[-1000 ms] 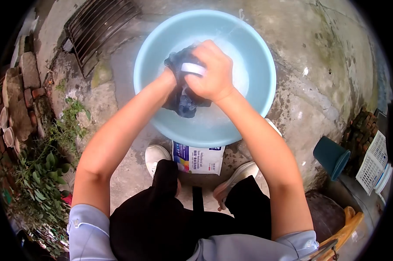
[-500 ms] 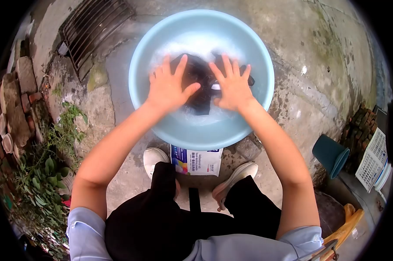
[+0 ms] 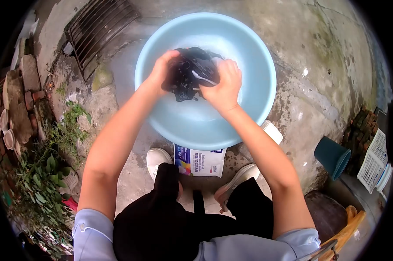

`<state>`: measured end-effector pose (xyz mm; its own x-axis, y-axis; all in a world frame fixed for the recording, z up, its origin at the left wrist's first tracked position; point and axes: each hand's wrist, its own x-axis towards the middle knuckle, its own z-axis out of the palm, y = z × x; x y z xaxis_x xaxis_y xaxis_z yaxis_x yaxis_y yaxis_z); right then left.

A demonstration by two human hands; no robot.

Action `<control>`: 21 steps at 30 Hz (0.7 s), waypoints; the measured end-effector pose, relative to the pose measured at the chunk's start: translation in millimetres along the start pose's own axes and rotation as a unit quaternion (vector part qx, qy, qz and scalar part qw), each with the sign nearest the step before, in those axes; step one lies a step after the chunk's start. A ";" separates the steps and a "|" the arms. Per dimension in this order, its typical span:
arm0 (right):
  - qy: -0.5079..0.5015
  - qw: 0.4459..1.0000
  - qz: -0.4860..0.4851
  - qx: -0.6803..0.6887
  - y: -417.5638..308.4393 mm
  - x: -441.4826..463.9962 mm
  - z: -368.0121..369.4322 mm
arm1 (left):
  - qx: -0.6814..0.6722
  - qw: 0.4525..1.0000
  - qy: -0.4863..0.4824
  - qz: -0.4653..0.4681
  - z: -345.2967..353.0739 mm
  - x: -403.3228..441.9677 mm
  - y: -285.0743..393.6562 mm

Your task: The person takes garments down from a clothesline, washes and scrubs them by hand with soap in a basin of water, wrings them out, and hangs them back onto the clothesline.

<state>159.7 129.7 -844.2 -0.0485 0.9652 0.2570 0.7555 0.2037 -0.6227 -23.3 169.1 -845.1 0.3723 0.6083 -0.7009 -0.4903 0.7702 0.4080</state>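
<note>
A wide light-blue basin (image 3: 161, 122) of soapy water stands on the ground in front of me. Bunched up in it is a wet black garment (image 3: 192, 74) with a pale strip, raised in a wad between my two hands. On the left side, my left hand (image 3: 162, 70) is closed around the garment's edge, most of its fingers hidden by the cloth. Opposite it, my right hand (image 3: 225, 85) grips the cloth, its thumb lying near the pale strip. White suds lie on the water behind the garment.
A printed packet of washing powder (image 3: 200, 162) lies between my shoes, under the basin's near rim. A white object (image 3: 272, 132) pokes out at the rim's right. Farther right are a dark green bucket (image 3: 332, 157) and a white basket (image 3: 372, 161). A metal grate (image 3: 98, 32) lies upper left.
Both hands were spread open over the black garment. Now they have closed on it from either side and gathered it into a raised bundle, shifted slightly left.
</note>
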 end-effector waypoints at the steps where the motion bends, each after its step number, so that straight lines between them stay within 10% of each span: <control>1: 0.028 0.996 -0.079 0.020 -17.9 -2.6 -6.4 | -0.050 0.995 -0.083 -0.017 -6.7 -4.8 2.0; 5: 0.017 0.962 -0.259 0.087 -55.3 4.3 -24.5 | -0.140 0.946 -0.281 -0.078 -27.3 -4.3 -3.6; 8: 0.006 0.950 -0.302 0.077 -58.5 9.3 -28.7 | -0.104 0.959 -0.202 -0.167 -7.6 -16.8 0.9; 12: 0.037 0.949 -0.282 0.134 -47.9 30.4 -27.4 | 0.260 0.938 -0.139 0.183 5.2 -21.5 -18.0; 14: -0.009 0.963 -0.059 0.263 -33.0 39.6 -23.2 | 0.187 0.975 -0.049 0.112 26.7 -36.9 -18.4; 16: -0.074 0.940 0.066 0.325 -7.6 53.4 -23.4 | 0.455 0.835 -0.064 0.304 27.4 -34.5 -26.8; 21: -0.216 0.948 0.148 0.182 32.1 57.9 -42.6 | 0.517 0.853 -0.031 0.059 17.1 -32.6 -8.5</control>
<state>209.0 185.1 -817.8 -0.1917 0.9503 -0.2454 0.5060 -0.1186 -0.8543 -17.8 146.0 -815.8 0.4252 0.6777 -0.5999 0.4182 0.4407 0.7943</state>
